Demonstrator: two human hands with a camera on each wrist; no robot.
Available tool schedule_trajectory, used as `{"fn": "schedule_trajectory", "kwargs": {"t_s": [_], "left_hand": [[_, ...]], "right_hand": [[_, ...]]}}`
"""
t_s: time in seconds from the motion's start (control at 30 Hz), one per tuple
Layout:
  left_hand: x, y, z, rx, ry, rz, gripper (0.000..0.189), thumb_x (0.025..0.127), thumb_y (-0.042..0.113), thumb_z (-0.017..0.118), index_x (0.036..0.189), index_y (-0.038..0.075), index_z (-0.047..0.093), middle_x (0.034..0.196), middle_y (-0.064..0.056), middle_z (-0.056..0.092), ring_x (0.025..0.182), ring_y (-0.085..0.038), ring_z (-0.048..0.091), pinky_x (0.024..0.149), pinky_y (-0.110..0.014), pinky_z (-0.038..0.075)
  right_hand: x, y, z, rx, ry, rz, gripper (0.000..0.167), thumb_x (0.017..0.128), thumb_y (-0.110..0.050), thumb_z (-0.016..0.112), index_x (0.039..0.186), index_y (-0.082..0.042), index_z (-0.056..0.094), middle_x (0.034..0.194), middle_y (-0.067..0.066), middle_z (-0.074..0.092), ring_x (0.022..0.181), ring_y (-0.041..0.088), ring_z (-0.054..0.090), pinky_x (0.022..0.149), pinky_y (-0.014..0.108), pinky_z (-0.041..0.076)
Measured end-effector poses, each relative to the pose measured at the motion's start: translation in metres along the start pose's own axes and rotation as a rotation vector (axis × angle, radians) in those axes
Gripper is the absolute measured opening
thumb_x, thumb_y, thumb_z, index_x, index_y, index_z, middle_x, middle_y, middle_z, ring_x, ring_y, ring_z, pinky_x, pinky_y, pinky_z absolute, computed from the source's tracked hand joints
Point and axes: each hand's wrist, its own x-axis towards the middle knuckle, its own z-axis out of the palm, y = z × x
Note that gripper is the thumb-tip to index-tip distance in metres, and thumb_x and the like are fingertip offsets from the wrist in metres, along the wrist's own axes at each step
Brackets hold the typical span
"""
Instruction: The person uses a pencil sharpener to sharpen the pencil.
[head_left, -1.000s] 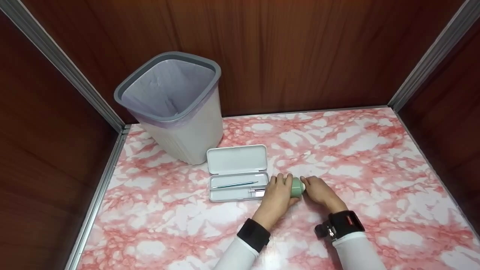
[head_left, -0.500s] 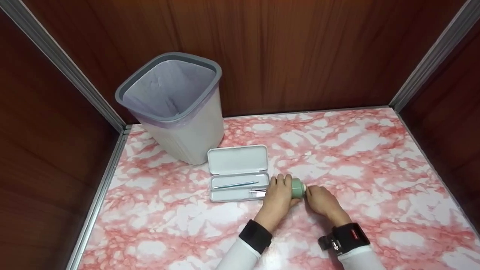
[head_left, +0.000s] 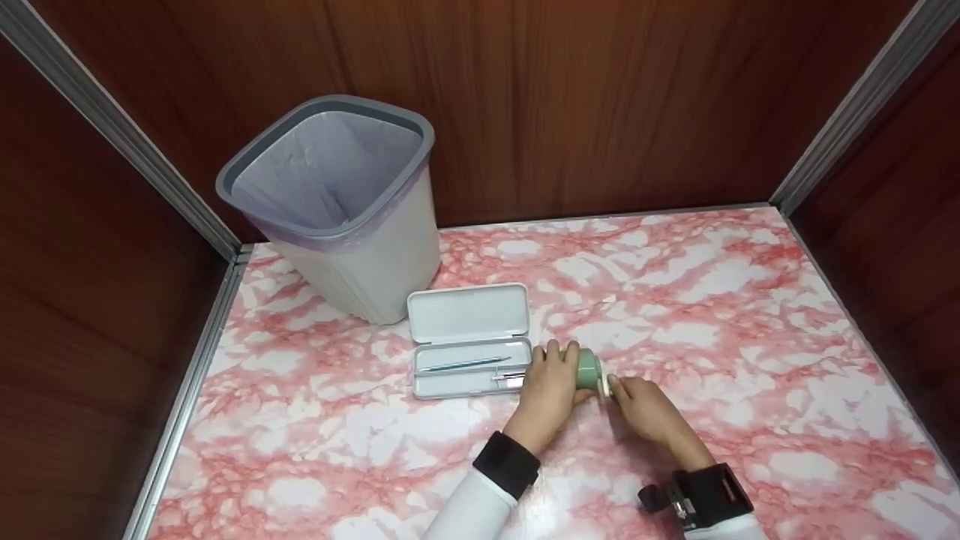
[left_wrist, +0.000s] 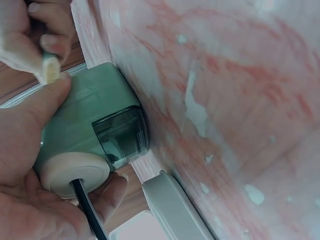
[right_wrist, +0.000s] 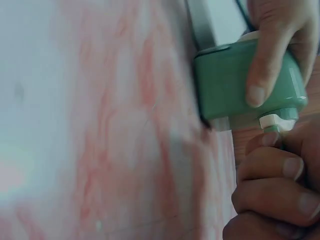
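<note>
In the head view my left hand (head_left: 549, 394) grips a green crank pencil sharpener (head_left: 589, 367) lying over the table. Its clear shavings window (left_wrist: 122, 135) faces the left wrist camera. A dark pencil (left_wrist: 89, 207) sticks into the round cream front of the sharpener, beside the left palm. On the opposite end, my right hand (head_left: 649, 412) holds the small crank handle (head_left: 605, 386), fingers curled around its grip. The right wrist view shows the cream crank arm (right_wrist: 271, 121) at the sharpener's end, the knob mostly hidden by the fingers.
An open pale pencil case (head_left: 469, 315) lies left of the sharpener, with a teal pencil (head_left: 465, 364) inside. A lined waste bin (head_left: 367, 262) stands behind it at the left. Wooden panels (head_left: 600, 112) enclose the marbled pink table (head_left: 712, 300).
The right hand has moved nearer the person and slightly right, swinging the crank handle round. The left hand keeps its hold on the sharpener. The head view has shifted slightly.
</note>
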Motion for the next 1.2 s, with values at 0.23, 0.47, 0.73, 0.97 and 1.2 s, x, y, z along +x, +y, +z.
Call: {"fn": "schedule_trajectory", "kwargs": {"t_s": [0.23,0.47,0.73,0.97,1.2], "left_hand": [[0.002,-0.004,-0.005,-0.046,-0.044,0.005,0.075,0.07,0.055,0.077,0.128,0.014,0.053,0.11,-0.011,0.055,0.095,-0.028,0.052,0.078,-0.033,0.049],[0.003,-0.007,-0.005,-0.138,-0.097,0.025,0.072,0.073,0.048,0.077,0.131,0.015,0.051,0.113,-0.011,0.054,0.098,-0.027,0.052,0.083,-0.034,0.047],[0.005,-0.014,-0.005,-0.202,-0.112,0.077,0.071,0.077,0.043,0.077,0.134,0.01,0.048,0.116,-0.01,0.055,0.101,-0.026,0.054,0.089,-0.033,0.045],[0.009,-0.018,-0.004,-0.251,-0.127,0.09,0.072,0.077,0.041,0.077,0.135,0.008,0.048,0.12,-0.01,0.055,0.108,-0.027,0.055,0.095,-0.032,0.044],[0.01,-0.02,-0.004,-0.231,-0.103,0.109,0.07,0.076,0.04,0.079,0.132,0.008,0.05,0.117,-0.009,0.056,0.099,-0.025,0.056,0.089,-0.031,0.046]], "right_hand": [[-0.005,-0.009,-0.002,0.036,0.033,-0.014,0.045,0.107,-0.026,0.036,0.068,-0.006,0.05,0.059,0.0,0.04,0.054,0.015,0.037,0.057,0.033,0.035],[-0.005,-0.017,-0.005,0.125,0.054,0.019,0.042,0.106,-0.024,0.037,0.07,-0.006,0.049,0.059,0.0,0.039,0.054,0.015,0.035,0.055,0.031,0.033],[0.0,-0.024,-0.012,0.113,0.067,-0.011,0.043,0.106,-0.023,0.037,0.066,-0.01,0.046,0.057,-0.001,0.04,0.052,0.015,0.036,0.054,0.03,0.033],[0.004,-0.029,-0.015,0.072,0.105,-0.032,0.046,0.106,-0.027,0.036,0.064,-0.011,0.045,0.058,0.0,0.038,0.053,0.016,0.035,0.054,0.032,0.033],[0.01,-0.03,-0.015,0.095,0.136,-0.044,0.045,0.106,-0.024,0.037,0.064,-0.01,0.046,0.058,0.0,0.039,0.052,0.016,0.036,0.054,0.032,0.032]]}}
